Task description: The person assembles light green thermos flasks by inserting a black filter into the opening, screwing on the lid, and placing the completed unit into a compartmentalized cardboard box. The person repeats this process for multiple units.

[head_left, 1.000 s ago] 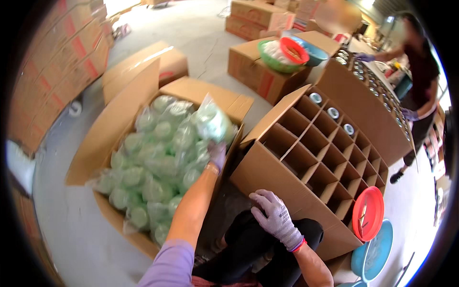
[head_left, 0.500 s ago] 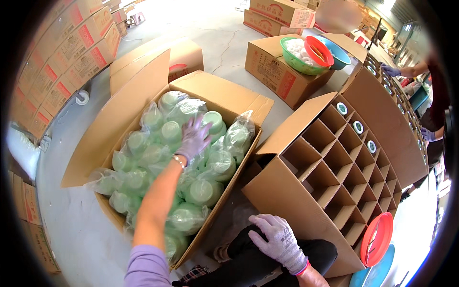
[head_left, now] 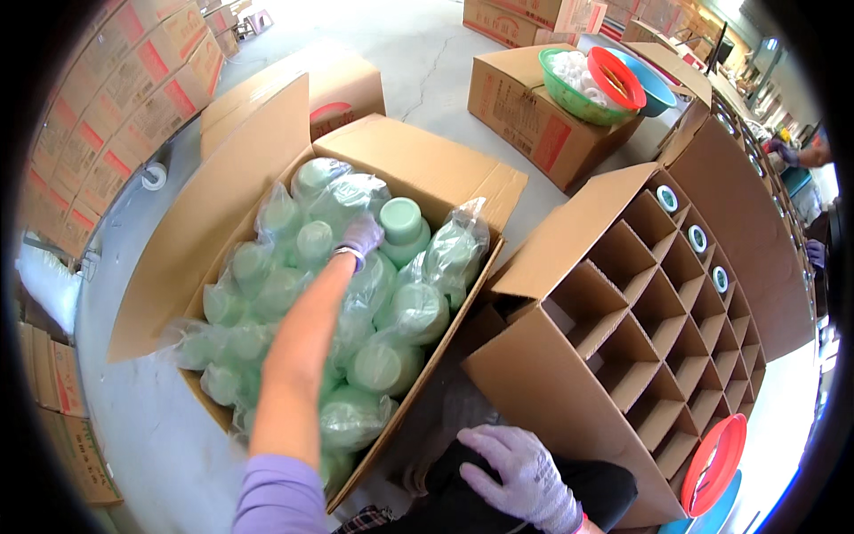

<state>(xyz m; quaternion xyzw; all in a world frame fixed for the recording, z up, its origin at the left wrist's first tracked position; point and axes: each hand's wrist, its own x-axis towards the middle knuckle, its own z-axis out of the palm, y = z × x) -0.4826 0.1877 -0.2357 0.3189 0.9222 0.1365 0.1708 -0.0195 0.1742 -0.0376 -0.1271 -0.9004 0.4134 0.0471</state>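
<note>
My left hand (head_left: 363,235), in a light purple glove, reaches down among pale green bottle-shaped containers (head_left: 378,365) in a large open cardboard box (head_left: 418,160). Most containers are in clear plastic bags. The fingers point down and are hidden, so I cannot tell what they hold. Just right of this hand stands a green container (head_left: 402,222) with its round top uncovered. My right hand (head_left: 520,472), gloved in the same way, rests on my dark-trousered knee with its fingers apart and nothing in them.
To the right stands a divided carton (head_left: 658,320) with white-ringed round tops in several cells. A red basin (head_left: 714,465) sits by its near corner. Beyond, a closed carton (head_left: 520,111) bears a green basin (head_left: 578,100) of white pieces. Stacked cartons (head_left: 124,116) line the left. Another person's gloved hand (head_left: 783,153) shows far right.
My left hand has gone from spread fingers above the containers to dipping down between them, slightly farther away. My right hand stays on the knee. The view has shifted slightly.
</note>
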